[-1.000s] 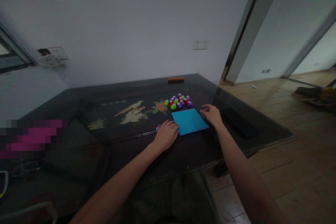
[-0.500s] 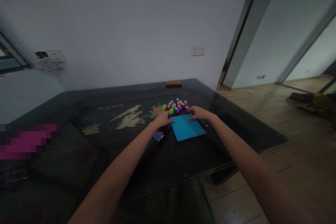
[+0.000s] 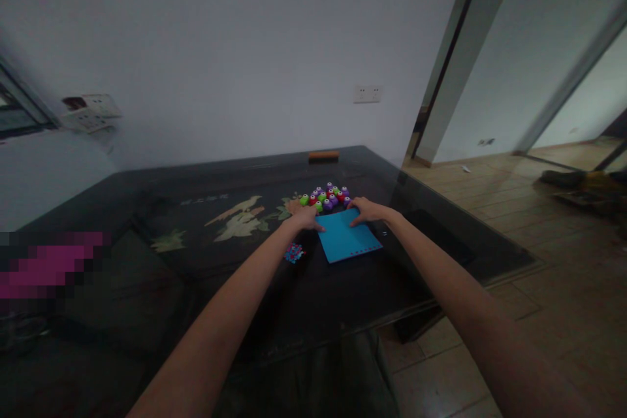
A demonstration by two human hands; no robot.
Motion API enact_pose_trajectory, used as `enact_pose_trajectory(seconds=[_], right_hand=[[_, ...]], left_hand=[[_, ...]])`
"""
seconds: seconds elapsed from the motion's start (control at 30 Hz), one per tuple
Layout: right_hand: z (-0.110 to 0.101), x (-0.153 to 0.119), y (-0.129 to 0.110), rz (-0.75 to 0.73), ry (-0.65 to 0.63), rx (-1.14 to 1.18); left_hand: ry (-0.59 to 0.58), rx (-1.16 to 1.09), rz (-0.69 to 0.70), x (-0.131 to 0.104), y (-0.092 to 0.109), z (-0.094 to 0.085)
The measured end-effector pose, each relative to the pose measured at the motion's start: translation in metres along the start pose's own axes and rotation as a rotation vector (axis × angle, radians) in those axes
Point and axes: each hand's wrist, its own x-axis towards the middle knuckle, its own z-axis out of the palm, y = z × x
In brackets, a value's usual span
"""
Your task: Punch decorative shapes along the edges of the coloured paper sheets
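Observation:
A flat blue board (image 3: 345, 238) with a row of small dark red dots along its near edge lies on the black table. At its far left corner is my left hand (image 3: 304, 217), fingers stretched forward and thumb apart, the thumb meeting the board's edge. My right hand (image 3: 365, 209) is over the far right corner, thumb on the blue surface and fingers spread toward the far side. Just beyond the hands stand several small purple, green and red pieces (image 3: 328, 205) with white round tops. Left of the board sits a small heap of tiny blue and red bits (image 3: 294, 253).
A brown bar-shaped object (image 3: 323, 156) lies at the back of the black table (image 3: 274, 313), near the wall. To the right is a dark flat object (image 3: 438, 235). Bird and flower pictures (image 3: 242, 221) decorate the tabletop on the left.
The whole view has shifted very slightly. Both hands keep almost the same place at the blue board, and the pieces around it stay put.

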Motion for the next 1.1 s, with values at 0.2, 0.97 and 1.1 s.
enact_pose_trajectory(seconds=[0.2, 0.97, 1.1], right_hand=[[0.007, 0.001, 0.006, 0.073, 0.017, 0.067], [0.02, -0.078, -0.054, 0.089, 0.586, 1.358], [0.02, -0.09, -0.065, 0.036, 0.711, 1.274]], left_hand=[[0.037, -0.05, 0.012, 0.002, -0.003, 0.003], [0.549, -1.115, 0.08, -0.062, 0.055, 0.022], [0.664, -1.026, 0.094, -0.082, 0.07, 0.026]])
